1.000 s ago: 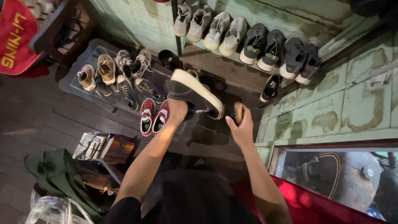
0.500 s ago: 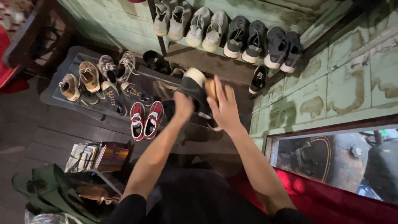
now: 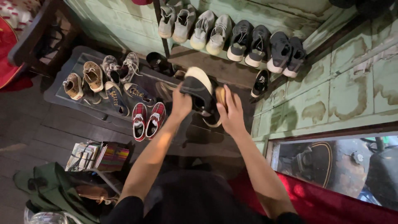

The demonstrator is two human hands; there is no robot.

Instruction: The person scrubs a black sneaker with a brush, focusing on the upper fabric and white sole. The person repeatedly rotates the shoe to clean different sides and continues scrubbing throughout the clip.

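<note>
Near the centre of the frame the left hand (image 3: 181, 103) has its fingers wrapped tight around a dark shoe with a pale sole (image 3: 198, 89), holding it up off the floor with the sole tilted toward the upper right. A second ago the right hand (image 3: 232, 112) sat lower and off to the right of the shoe with a small wooden brush (image 3: 221, 96) apart from it; now it has come in against the shoe's side, fingers curled over the brush, bristles pressed to the dark upper. So the brushing looks properly under way rather than being lined up. Below and left of the shoe a red plaid pair (image 3: 148, 119) lies on the dark mat (image 3: 58, 93), and along the top of the frame a row of sneakers (image 3: 232, 39) sits on the shelf.
</note>
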